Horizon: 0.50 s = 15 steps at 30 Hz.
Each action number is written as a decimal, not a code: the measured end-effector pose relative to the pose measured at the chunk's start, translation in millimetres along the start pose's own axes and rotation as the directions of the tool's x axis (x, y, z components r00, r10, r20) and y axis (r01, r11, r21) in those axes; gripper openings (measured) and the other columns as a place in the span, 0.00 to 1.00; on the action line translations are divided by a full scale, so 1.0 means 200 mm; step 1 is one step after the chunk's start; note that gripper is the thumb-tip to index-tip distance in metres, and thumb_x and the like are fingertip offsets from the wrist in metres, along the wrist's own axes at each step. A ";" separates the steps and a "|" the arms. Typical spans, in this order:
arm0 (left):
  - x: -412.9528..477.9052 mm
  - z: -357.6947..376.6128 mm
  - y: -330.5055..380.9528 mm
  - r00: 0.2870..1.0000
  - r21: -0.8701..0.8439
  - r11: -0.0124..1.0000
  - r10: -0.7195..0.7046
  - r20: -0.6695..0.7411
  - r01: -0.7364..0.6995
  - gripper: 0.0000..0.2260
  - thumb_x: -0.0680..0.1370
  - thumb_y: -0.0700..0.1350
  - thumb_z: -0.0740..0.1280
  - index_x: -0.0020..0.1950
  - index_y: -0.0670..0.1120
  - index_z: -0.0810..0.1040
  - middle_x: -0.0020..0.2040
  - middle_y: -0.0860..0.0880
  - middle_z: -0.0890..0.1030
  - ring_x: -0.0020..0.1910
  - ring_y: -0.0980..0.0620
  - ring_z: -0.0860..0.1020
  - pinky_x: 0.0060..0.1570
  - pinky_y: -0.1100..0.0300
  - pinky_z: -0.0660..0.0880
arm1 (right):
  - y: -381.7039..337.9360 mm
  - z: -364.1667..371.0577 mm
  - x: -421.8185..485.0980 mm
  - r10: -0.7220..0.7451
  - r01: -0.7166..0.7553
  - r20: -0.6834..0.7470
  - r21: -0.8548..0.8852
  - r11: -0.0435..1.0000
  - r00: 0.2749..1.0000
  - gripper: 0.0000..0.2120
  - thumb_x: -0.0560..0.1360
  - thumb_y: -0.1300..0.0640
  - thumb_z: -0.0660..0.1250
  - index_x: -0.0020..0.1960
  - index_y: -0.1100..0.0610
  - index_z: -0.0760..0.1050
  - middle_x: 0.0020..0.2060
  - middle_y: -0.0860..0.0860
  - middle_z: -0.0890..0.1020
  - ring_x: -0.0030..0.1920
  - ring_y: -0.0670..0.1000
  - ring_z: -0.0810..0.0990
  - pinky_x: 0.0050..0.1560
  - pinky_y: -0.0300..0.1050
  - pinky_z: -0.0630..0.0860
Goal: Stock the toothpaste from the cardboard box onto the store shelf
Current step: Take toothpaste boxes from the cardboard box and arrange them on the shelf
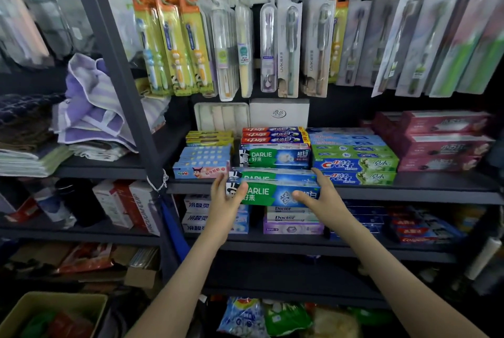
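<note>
1. The Darlie box (272, 197) lies crosswise. Its long axis runs left to right along the front edge of the shelf (409, 190), and it hangs just over that lip.
2. The left hand (226, 198) grips its left end with the thumb across the front face. The right hand (319, 196) grips its right end with fingers over the top. Neither hand is nearer than the other.
3. A second Darlie box (272, 176) lies just behind it. I cannot tell whether the hands hold that one too.
4. The gap lies straight ahead, between the children's toothpaste boxes (201, 171) on the left and the Crest boxes (360, 178) on the right.
5. Side room looks tight, so a level push straight towards the far side seems called for. Fingers wrapped round the ends may catch the neighbouring stacks.
6. What looks like the cardboard box (62, 296) sits low at the near left.
</note>
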<state>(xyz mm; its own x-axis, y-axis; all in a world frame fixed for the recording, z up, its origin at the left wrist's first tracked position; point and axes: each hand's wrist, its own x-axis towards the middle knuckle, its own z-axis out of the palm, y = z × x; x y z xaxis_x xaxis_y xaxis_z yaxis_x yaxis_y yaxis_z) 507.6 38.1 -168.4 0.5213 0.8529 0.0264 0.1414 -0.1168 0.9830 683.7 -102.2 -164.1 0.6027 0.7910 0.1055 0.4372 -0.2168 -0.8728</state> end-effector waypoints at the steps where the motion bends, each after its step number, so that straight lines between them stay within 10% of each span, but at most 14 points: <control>1: 0.03 -0.01 -0.01 1.000 0.041 0.999 0.015 0.015 -0.015 0.35 0.75 0.61 0.64 0.78 0.53 0.56 0.77 0.49 0.60 0.73 0.48 0.64 0.69 0.49 0.64 | 0.00 0.00 0.03 0.004 -0.004 -0.002 -0.017 1.000 1.000 0.46 0.70 0.39 0.68 0.78 0.50 0.48 0.77 0.50 0.53 0.76 0.52 0.54 0.73 0.55 0.59; 8: 0.21 -0.04 -0.10 0.997 0.188 0.982 -0.005 0.073 -0.009 0.35 0.77 0.57 0.65 0.79 0.49 0.54 0.74 0.44 0.67 0.69 0.44 0.68 0.64 0.51 0.67 | 0.05 0.10 0.17 0.054 -0.086 -0.116 -0.291 0.953 0.992 0.44 0.70 0.38 0.69 0.78 0.51 0.51 0.74 0.52 0.62 0.74 0.59 0.52 0.71 0.62 0.55; 12: 0.29 -0.02 -0.13 0.996 0.234 0.972 0.015 0.085 -0.035 0.33 0.78 0.56 0.64 0.79 0.49 0.53 0.42 0.47 0.73 0.40 0.52 0.72 0.39 0.60 0.69 | 0.08 0.15 0.19 0.084 -0.097 -0.118 -0.110 0.989 0.990 0.43 0.73 0.47 0.71 0.78 0.51 0.50 0.74 0.50 0.60 0.75 0.53 0.49 0.70 0.58 0.57; 15: 0.34 0.01 -0.16 0.991 0.225 0.973 0.024 0.132 -0.053 0.33 0.78 0.56 0.63 0.79 0.52 0.52 0.51 0.45 0.77 0.45 0.52 0.72 0.43 0.58 0.69 | 0.12 0.16 0.20 0.117 -0.131 -0.137 -0.100 0.986 0.984 0.43 0.73 0.48 0.71 0.78 0.51 0.49 0.75 0.50 0.59 0.75 0.52 0.49 0.70 0.56 0.58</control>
<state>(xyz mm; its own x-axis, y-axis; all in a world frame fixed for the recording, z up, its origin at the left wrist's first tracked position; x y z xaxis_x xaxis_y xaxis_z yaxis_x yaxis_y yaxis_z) 540.4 97.9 -198.1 0.6309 0.7755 0.0258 0.2992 -0.2738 0.9140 696.9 -56.9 -195.6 0.7356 0.6742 0.0669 0.4188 -0.3748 -0.8271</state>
